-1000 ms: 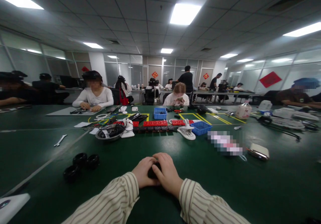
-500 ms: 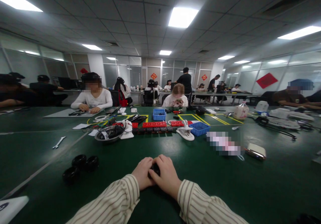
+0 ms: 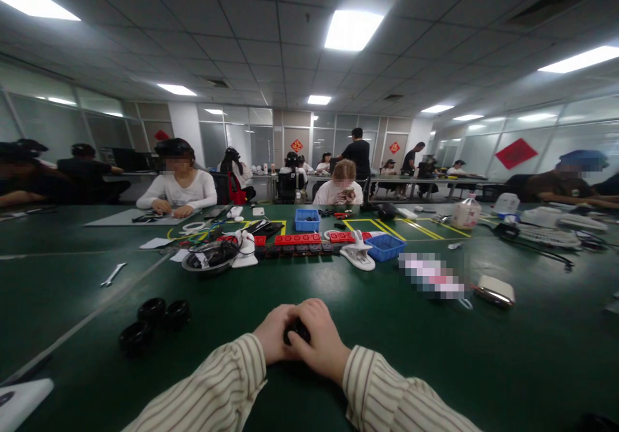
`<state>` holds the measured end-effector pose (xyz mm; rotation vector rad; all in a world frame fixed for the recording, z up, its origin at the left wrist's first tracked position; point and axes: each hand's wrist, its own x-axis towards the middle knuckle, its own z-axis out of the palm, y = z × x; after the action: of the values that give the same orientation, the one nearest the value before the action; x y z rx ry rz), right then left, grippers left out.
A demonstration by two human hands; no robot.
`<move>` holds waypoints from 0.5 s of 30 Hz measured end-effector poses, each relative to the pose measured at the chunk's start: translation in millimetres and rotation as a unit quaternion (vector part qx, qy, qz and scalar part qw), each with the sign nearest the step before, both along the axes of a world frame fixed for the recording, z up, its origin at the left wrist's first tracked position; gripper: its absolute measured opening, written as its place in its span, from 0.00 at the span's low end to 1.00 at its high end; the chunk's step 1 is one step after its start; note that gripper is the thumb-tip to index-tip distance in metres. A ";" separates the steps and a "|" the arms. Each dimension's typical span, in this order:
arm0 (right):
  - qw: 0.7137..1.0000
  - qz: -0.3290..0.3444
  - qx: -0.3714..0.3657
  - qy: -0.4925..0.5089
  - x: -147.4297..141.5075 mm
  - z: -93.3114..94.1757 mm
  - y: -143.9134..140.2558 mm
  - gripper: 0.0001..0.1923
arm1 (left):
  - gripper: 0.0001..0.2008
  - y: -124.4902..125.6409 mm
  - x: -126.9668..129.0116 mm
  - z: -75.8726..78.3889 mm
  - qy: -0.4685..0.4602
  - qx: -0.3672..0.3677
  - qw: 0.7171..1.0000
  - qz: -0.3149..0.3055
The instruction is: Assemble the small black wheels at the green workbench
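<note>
My left hand [image 3: 273,336] and my right hand [image 3: 320,340] are pressed together on the green table [image 3: 483,367], both closed around a small black object [image 3: 296,333] that shows only between the fingers. Its shape is mostly hidden. Both sleeves are striped. Three black ring-shaped parts [image 3: 152,319] lie on the table to the left of my hands, apart from them.
Farther back lie a wrench [image 3: 113,274], a bowl of cables [image 3: 210,256], a red and black strip of parts [image 3: 300,243], a white clamp [image 3: 360,255], two blue bins [image 3: 385,246] and a white box [image 3: 494,291]. Several people sit across the table.
My hands stay clasped on the black object; the fingers have shifted slightly. The view has moved a little.
</note>
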<state>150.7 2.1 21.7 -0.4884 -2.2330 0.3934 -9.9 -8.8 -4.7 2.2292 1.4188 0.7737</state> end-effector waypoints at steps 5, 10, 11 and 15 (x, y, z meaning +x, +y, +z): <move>0.994 -0.104 -0.035 0.004 1.7 -7.3 7.4 0.09 | 0.31 -4.5 3.9 4.1 0.018 0.032 0.999 0.027; 0.989 -0.138 -0.058 -0.016 -0.8 -9.4 4.9 0.08 | 0.31 -6.2 5.4 4.6 0.042 0.061 0.996 0.053; 0.989 -0.136 -0.058 -0.026 -1.8 -9.0 3.6 0.08 | 0.32 -6.2 5.9 4.3 0.052 0.065 0.995 0.057; 0.988 -0.125 -0.054 -0.067 -5.2 -5.7 -1.3 0.08 | 0.25 -5.0 7.5 2.7 0.071 0.078 0.993 0.045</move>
<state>145.5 0.7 16.1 -0.8654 -2.2500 0.3601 -2.3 -13.8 -2.0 2.3939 1.5844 0.7942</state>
